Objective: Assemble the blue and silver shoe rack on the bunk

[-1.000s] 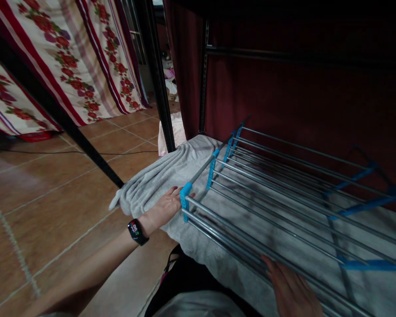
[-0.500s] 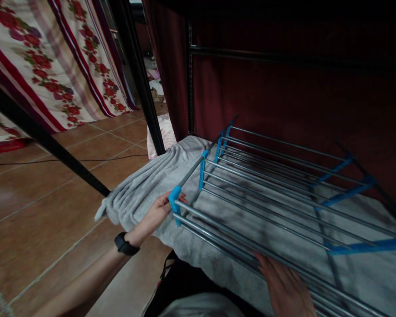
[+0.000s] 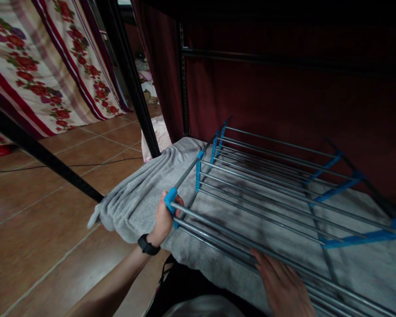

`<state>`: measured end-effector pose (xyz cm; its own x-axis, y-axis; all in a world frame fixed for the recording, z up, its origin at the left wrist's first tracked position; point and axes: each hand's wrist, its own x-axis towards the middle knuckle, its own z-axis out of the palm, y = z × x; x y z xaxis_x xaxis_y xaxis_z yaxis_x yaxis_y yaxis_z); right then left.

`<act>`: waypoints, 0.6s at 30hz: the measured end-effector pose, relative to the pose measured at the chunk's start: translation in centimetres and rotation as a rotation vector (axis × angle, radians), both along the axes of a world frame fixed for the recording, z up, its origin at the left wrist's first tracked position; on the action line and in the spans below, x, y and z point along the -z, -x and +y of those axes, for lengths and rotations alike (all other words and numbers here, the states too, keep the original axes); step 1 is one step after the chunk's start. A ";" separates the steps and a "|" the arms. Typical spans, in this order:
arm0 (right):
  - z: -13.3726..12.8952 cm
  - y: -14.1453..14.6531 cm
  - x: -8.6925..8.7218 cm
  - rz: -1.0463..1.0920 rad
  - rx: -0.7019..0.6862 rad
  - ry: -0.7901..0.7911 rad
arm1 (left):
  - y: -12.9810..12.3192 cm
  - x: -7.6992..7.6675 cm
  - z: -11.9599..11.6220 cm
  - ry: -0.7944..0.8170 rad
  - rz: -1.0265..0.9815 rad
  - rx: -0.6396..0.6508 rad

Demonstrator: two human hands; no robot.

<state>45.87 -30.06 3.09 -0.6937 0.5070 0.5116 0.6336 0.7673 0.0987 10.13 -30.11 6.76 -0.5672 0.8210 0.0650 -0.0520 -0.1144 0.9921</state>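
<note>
A rack of grey metal tubes with blue plastic joints (image 3: pixel 198 174) lies on a grey blanket (image 3: pixel 135 193). My left hand (image 3: pixel 164 220), below a black wristband, is wrapped round the rack's near left corner, at a blue joint; some of its fingers are hidden behind that part. At the rack's near side, my right hand (image 3: pixel 282 281) rests against the front tubes with its fingers stretched out and close together. The thumb of this hand cannot be made out.
Black metal frame bars (image 3: pixel 128 79) rise at the left and back. A dark red curtain (image 3: pixel 251 97) hangs behind the rack. Further left are a floral cloth (image 3: pixel 53 70), a brown tiled floor (image 3: pixel 53 189) and a thin black cable (image 3: pixel 69 165).
My left hand has shifted and its fingers now wrap round the blue corner joint from below and outside. The view has turned slightly right; my right hand stays against the front tubes.
</note>
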 end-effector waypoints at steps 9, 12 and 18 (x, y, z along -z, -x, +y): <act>-1.4 9.6 -4.6 -0.080 -0.060 0.215 | -0.3 -0.1 0.2 -0.011 -0.048 -0.120; -1.3 14.7 -5.9 -0.091 -0.121 0.385 | -0.5 -0.1 0.3 0.000 -0.039 -0.150; 0.5 21.7 -7.1 -0.086 -0.228 0.567 | -0.1 0.8 0.4 -0.022 -0.143 -0.150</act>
